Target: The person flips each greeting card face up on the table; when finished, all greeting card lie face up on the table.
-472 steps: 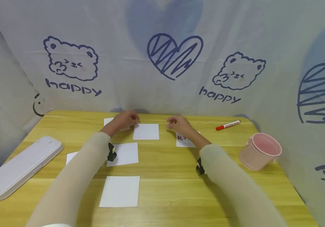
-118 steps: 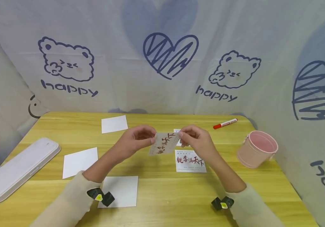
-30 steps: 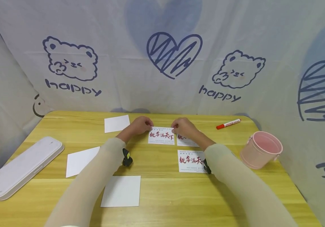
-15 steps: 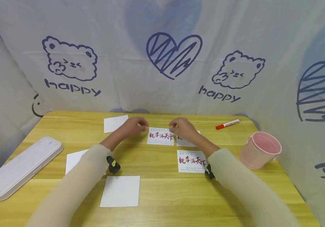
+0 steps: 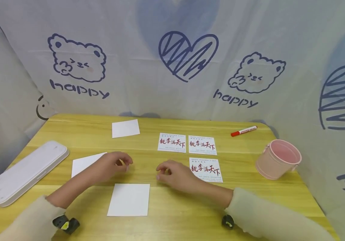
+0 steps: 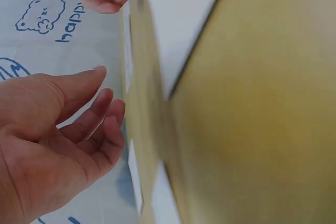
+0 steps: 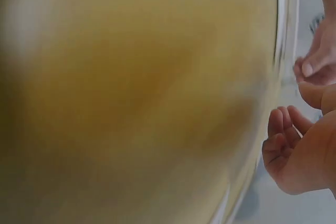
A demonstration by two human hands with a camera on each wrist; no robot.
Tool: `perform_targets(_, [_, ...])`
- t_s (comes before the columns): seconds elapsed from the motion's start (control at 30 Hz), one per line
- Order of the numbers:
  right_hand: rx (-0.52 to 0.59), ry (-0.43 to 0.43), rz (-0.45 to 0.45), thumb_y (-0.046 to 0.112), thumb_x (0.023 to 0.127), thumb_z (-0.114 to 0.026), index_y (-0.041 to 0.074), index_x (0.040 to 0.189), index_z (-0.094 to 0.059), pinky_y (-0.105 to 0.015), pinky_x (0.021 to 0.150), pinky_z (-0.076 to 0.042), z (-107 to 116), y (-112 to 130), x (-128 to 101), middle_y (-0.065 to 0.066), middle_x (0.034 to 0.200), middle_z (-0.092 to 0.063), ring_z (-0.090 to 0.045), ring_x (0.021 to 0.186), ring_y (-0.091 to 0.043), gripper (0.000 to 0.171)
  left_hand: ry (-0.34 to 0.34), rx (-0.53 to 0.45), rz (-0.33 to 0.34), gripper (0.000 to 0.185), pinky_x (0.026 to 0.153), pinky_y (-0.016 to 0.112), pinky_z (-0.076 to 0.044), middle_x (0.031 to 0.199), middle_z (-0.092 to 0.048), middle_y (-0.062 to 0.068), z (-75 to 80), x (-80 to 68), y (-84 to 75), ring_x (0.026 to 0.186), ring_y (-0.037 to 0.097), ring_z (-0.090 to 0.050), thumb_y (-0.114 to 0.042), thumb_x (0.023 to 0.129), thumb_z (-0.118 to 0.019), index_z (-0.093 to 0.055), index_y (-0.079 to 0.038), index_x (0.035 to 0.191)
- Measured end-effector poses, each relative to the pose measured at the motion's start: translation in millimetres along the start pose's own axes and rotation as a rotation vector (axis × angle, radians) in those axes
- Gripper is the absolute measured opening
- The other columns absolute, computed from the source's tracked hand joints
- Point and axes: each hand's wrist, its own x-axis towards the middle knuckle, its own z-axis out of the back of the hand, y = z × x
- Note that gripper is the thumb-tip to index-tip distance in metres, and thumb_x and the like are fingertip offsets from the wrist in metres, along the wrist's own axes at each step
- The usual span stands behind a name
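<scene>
My left hand [image 5: 107,167] hovers over the table's left middle with loosely bent fingers, holding nothing. It partly covers a blank white card [image 5: 83,163]. Facing it, my right hand [image 5: 177,175] is also unoccupied, its fingers relaxed, just left of a printed card [image 5: 205,170] with red characters. Two more printed cards lie side by side behind it, a left one [image 5: 171,143] and a right one [image 5: 202,145]. One blank card [image 5: 128,199] lies in front between the hands, and another blank card [image 5: 125,128] is at the back left. Both wrist views show bare palms [image 6: 58,135].
A long white case [image 5: 24,172] lies along the table's left side. At the right stand a pink bucket [image 5: 278,160] and, behind it, a red-and-white marker [image 5: 244,131]. A curtain with bear and heart drawings [image 5: 130,77] hangs behind the table's back edge.
Blank cards from the centre and back now lie printed side up at the right. In the last second both hands let go of the back-row printed card and drew back towards the front.
</scene>
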Motion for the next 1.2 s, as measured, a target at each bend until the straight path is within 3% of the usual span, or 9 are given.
perform_targets(0.2, [-0.066, 0.025, -0.014, 0.041, 0.090, -0.075, 0.024, 0.110, -0.071, -0.023, 0.078, -0.044, -27.6, 11.8, -7.1, 0.018, 0.093, -0.060, -0.054, 0.083, 0.000, 0.027, 0.020, -0.016, 0.013, 0.018, 0.075, 0.028, -0.052, 0.104, -0.069, -0.001, -5.1, -33.6, 12.1, 0.095, 0.015, -0.061, -0.016, 0.093, -0.072, -0.070, -0.011, 0.110])
perform_targets(0.43, [-0.137, -0.028, -0.021, 0.045, 0.084, -0.079, 0.025, 0.103, -0.072, -0.023, 0.071, -0.042, -38.0, 15.6, -7.2, 0.016, 0.089, -0.056, -0.052, 0.081, -0.001, 0.028, -0.003, 0.006, -0.002, 0.022, 0.076, 0.024, -0.049, 0.099, -0.065, -0.005, -12.7, -55.2, 28.8, 0.089, 0.007, -0.056, -0.025, 0.088, -0.078, -0.069, -0.014, 0.107])
perform_targets(0.7, [-0.163, -0.038, -0.008, 0.037, 0.085, -0.079, 0.024, 0.096, -0.070, -0.022, 0.073, -0.042, -40.3, 17.5, -5.7, 0.015, 0.088, -0.056, -0.051, 0.081, -0.001, 0.019, -0.046, -0.024, 0.024, 0.032, 0.077, 0.024, -0.046, 0.104, -0.063, -0.001, -14.0, -57.9, 29.1, 0.091, 0.013, -0.053, -0.032, 0.089, -0.077, -0.069, -0.013, 0.114])
perform_targets(0.9, [-0.162, -0.038, 0.006, 0.035, 0.087, -0.078, 0.023, 0.097, -0.069, -0.021, 0.074, -0.043, -38.8, 19.9, -8.4, 0.013, 0.089, -0.057, -0.052, 0.082, 0.000, 0.019, -0.021, -0.075, 0.044, 0.026, 0.073, 0.022, -0.044, 0.095, -0.061, -0.002, -17.8, -56.5, 27.8, 0.085, 0.010, -0.051, -0.028, 0.088, -0.078, -0.070, -0.012, 0.106])
perform_targets(1.2, [-0.214, -0.037, -0.002, 0.039, 0.085, -0.078, 0.022, 0.097, -0.071, -0.022, 0.071, -0.041, -40.9, 22.2, -9.3, 0.013, 0.088, -0.056, -0.050, 0.081, -0.001, 0.022, 0.003, -0.053, 0.054, 0.028, 0.070, 0.024, -0.041, 0.094, -0.058, 0.000, -21.3, -52.9, 28.4, 0.083, 0.014, -0.047, -0.025, 0.084, -0.081, -0.068, -0.010, 0.105])
